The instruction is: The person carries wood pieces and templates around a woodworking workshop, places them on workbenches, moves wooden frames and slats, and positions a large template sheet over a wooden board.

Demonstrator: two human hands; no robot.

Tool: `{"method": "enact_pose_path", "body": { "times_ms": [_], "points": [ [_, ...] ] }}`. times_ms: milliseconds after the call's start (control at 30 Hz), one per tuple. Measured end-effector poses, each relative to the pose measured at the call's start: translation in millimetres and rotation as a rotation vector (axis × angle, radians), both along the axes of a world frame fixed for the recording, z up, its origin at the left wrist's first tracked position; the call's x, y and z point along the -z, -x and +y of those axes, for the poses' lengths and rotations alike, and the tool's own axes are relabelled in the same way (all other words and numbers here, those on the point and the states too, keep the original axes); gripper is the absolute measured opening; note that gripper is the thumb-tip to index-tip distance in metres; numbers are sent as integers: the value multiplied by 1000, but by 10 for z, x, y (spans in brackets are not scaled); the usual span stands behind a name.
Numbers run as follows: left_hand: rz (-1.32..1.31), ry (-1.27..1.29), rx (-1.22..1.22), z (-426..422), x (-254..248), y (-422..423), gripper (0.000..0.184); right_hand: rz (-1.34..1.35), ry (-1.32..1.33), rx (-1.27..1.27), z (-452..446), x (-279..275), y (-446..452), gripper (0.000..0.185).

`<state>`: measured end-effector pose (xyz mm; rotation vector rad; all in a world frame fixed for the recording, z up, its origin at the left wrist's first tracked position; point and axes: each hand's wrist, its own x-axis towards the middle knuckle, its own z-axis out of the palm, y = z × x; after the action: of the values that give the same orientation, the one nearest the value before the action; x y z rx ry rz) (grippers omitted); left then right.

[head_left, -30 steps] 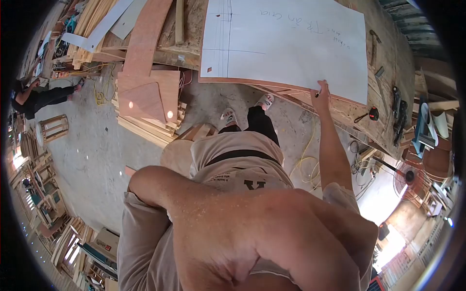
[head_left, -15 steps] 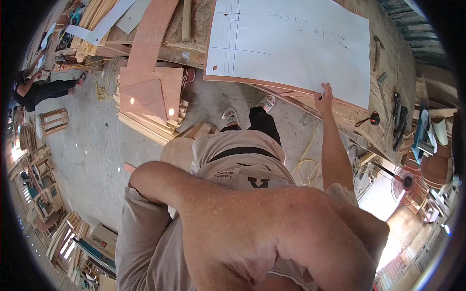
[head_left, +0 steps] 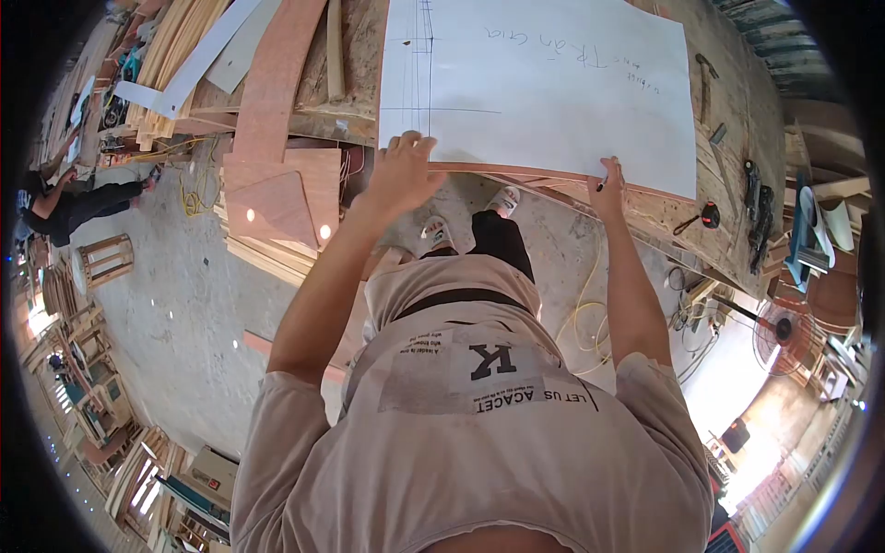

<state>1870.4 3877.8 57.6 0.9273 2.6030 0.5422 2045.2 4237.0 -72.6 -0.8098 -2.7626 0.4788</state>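
A large white board (head_left: 553, 111) with ruled lines and handwriting lies on the workbench, its reddish-brown edge facing me. My left hand (head_left: 403, 170) is at its front left corner. The fingers are apart and rest on the sheet, the thumb out to the right by the edge. Further right along that front edge is my right hand (head_left: 608, 192), closed around a small dark pen (head_left: 601, 186), with a finger on the sheet. Most of the pen is hidden in the fingers.
On the bench's right side lie a hammer (head_left: 706, 83), a tape measure (head_left: 709, 216) and black tools (head_left: 758, 207). Brown panels (head_left: 295, 189) sit on stacked timber at left. A fan (head_left: 782, 332) stands at right. Another person (head_left: 69, 198) is at far left.
My left arm, which was raised across the view close to the camera, has swung down and forward; its hand is now on the board's corner. My right hand remains at the front edge.
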Motion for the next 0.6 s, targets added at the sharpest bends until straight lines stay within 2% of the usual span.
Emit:
{"method": "enact_pose_path", "body": {
  "times_ms": [33, 200, 267, 367, 433, 600],
  "points": [
    [32, 116, -4, -10, 243, 64, 54, 2, 0, 4, 8, 14, -1, 40],
    [59, 202, 60, 200, 697, 317, 70, 18, 76, -1, 63, 69, 67, 41],
    [69, 250, 54, 326, 655, 347, 74, 15, 71, 17, 77, 118, 57, 41],
    [-69, 325, 35, 599, 622, 309, 78, 9, 34, 47, 146, 116, -66, 42],
    [42, 414, -21, 578, 669, 333, 80, 13, 13, 46, 95, 125, -22, 42],
    [58, 461, -42, 700, 760, 317, 83, -60, -3, 98, -77, 11, 95, 43]
  ]
}}
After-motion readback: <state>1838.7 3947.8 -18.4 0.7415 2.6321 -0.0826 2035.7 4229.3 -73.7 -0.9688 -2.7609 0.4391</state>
